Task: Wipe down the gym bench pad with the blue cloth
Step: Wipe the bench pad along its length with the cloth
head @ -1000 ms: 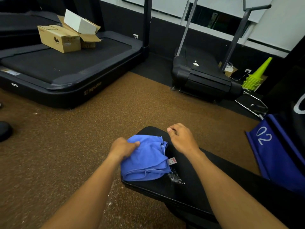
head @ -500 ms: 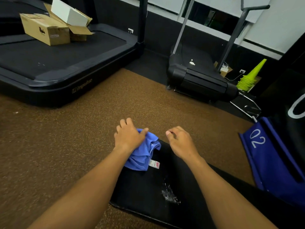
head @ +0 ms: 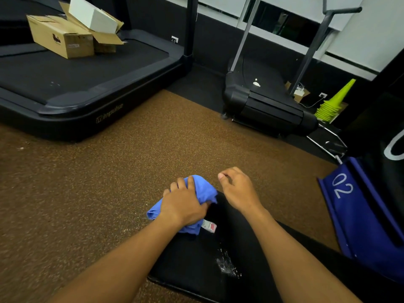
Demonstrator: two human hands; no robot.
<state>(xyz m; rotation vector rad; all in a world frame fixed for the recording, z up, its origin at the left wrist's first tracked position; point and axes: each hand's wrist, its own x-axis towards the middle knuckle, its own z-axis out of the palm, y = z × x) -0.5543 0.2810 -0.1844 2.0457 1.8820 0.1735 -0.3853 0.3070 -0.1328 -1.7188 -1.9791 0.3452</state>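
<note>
Bunching the cloth (head: 202, 189), the left hand (head: 183, 204) had slid to the pad (head: 192, 263) corner; right hand (head: 238, 189) hung loose, empty. Droplets (head: 227, 264) nearer might get missed.

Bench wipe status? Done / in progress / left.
Done: nothing clearly finished; the dry-looking pad could be wiped or untouched. In hand: left hand presses the bunched cloth on the pad's far end; right hand is empty, beside it. Left: the wet patch nearer the person, plus the pad behind it.
</note>
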